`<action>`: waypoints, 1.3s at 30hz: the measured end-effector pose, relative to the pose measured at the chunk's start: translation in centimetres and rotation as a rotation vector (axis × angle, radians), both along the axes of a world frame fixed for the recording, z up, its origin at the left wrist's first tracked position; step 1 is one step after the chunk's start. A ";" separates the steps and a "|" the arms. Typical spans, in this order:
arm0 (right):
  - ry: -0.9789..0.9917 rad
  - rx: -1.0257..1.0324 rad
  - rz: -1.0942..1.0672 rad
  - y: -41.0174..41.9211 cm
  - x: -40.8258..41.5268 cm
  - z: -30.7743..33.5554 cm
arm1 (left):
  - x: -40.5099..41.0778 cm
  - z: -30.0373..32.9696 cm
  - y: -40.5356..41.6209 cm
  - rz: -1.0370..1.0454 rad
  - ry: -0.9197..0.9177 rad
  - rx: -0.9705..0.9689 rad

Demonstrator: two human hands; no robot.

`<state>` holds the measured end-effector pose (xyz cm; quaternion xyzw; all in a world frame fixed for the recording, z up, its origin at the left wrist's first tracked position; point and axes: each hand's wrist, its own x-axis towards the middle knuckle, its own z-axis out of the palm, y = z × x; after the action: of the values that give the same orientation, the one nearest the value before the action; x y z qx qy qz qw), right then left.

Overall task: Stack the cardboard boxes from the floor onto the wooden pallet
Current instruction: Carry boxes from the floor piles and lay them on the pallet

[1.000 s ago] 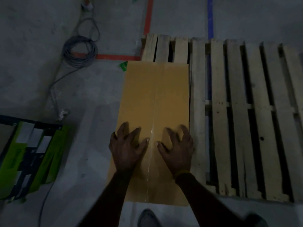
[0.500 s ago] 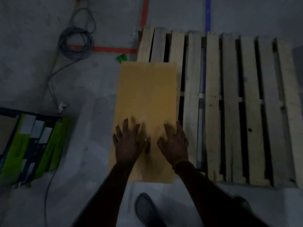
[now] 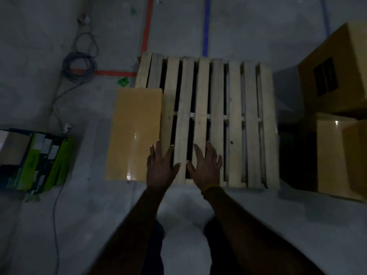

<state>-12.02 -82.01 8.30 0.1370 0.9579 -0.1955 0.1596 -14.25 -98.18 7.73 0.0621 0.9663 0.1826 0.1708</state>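
Both hands are hanging free with fingers spread and straight, gripping nothing. The left hand (image 3: pixel 161 167) is hovering over the near-left corner of the wooden pallet (image 3: pixel 234 124), its fingertips reaching toward the right edge of the flat cardboard box (image 3: pixel 135 133); whether it is touching the box cannot be told. The right hand (image 3: pixel 206 165) is floating just beside it, over the pallet's near slats, with a yellowish band showing at the wrist. Both forearms are stretching up from the bottom of the view.

The flat cardboard box is lying along the pallet's left side, its long edge overlapping the leftmost slats, its taped top catching a glint of light. To the right of the pallet, more cardboard boxes (image 3: pixel 337 155) are sitting on the grey floor (image 3: pixel 99 215), the far one (image 3: pixel 333 72) showing a dark label. Well left of the pallet, a green and black carton (image 3: pixel 35 161) is resting on the floor. Beyond the pallet's far-left corner, a coiled grey cable (image 3: pixel 79 66) is lying across red floor tape (image 3: pixel 115 73), and a blue tape line (image 3: pixel 206 26) is running away from the pallet's far edge.
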 end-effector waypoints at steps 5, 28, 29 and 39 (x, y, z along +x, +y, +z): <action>0.049 0.050 0.066 8.9 5.9 7.4 | 5.3 8.0 7.0 0.060 0.054 -0.028; 0.142 0.241 -0.261 25.3 30.6 23.5 | 23.4 21.1 26.2 -0.344 0.177 0.023; 0.150 0.251 -0.280 26.5 31.3 23.9 | 23.9 21.4 27.3 -0.353 0.175 0.035; 0.165 0.330 -0.413 43.0 40.2 26.3 | 30.2 22.6 44.5 -0.413 0.162 0.108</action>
<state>28.19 -38.97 34.57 0.3372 0.9383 -0.0758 0.0133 15.92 -53.69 30.32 0.2822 0.9324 0.1898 0.1226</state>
